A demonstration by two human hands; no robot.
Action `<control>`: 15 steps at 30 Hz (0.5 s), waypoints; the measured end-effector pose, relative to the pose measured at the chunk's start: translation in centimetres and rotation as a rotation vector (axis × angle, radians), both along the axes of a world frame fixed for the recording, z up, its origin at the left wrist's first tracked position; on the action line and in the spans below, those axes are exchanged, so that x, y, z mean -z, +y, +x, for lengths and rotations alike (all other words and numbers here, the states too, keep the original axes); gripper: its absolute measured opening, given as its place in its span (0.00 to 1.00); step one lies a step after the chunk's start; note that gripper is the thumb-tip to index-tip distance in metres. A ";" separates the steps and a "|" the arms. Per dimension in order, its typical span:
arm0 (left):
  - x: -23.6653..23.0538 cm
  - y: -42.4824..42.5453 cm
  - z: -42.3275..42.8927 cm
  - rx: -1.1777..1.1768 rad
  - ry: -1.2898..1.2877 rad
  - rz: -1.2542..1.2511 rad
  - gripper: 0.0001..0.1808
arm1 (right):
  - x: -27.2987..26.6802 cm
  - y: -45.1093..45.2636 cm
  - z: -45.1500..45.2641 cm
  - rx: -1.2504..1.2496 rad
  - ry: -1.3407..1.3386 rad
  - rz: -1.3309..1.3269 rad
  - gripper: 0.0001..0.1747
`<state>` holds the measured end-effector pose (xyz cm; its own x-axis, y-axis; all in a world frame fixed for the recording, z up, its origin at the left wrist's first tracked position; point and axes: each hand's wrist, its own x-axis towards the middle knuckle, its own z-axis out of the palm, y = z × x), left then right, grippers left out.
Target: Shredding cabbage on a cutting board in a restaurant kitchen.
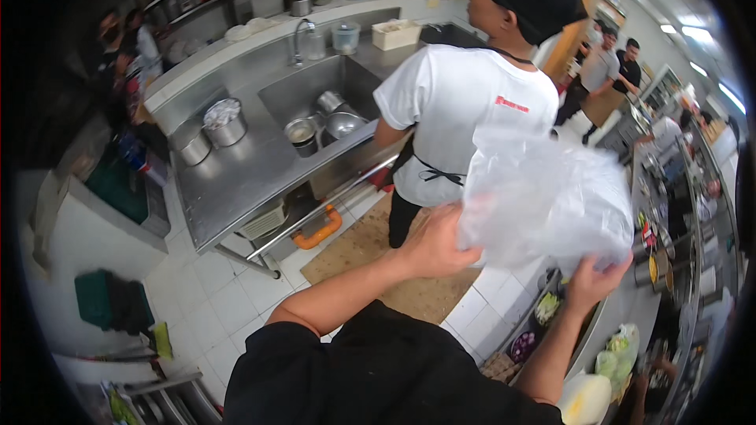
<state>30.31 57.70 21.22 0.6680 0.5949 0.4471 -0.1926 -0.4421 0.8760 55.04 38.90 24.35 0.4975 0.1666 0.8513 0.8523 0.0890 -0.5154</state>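
A whitish translucent plastic bag [549,200] is raised in front of my chest, gripped at both sides. My left hand [440,242] holds its left edge, with the fingers partly behind the film. On the lower right corner, my right hand [599,280] has its thumb and fingers closed. The bag is slightly blurred, and its contents cannot be made out. Just beyond it stands a co-worker in a white T-shirt [455,106], back turned to me, at the steel sink [277,94]. The bag hides part of that person's back and apron.
Metal pots [225,124] stand on the steel drainboard [248,171] at left. Under it runs an orange pipe [319,230]. A brown mat [354,254] lies on the white tiles. At right, a long counter [632,307] carries bagged greens [617,360]. Several people are farther off.
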 end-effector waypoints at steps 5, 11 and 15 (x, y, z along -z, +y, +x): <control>21.5 3.6 1.5 -0.032 0.279 0.341 0.23 | 17.7 -2.3 -0.9 -0.067 0.105 -1.120 0.13; 35.3 -0.4 -8.1 -0.106 0.720 -0.871 0.15 | 31.7 -17.1 -9.2 -0.271 0.879 -1.332 0.20; 36.4 0.1 -3.2 0.244 0.392 -1.482 0.16 | 30.8 -15.1 -11.2 -0.067 1.383 -0.655 0.13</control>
<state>27.11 57.77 -15.14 0.7412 0.1947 -0.6424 0.2098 0.8419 0.4972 43.88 23.85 -6.46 0.7907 0.3702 -0.4875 -0.3096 -0.4453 -0.8402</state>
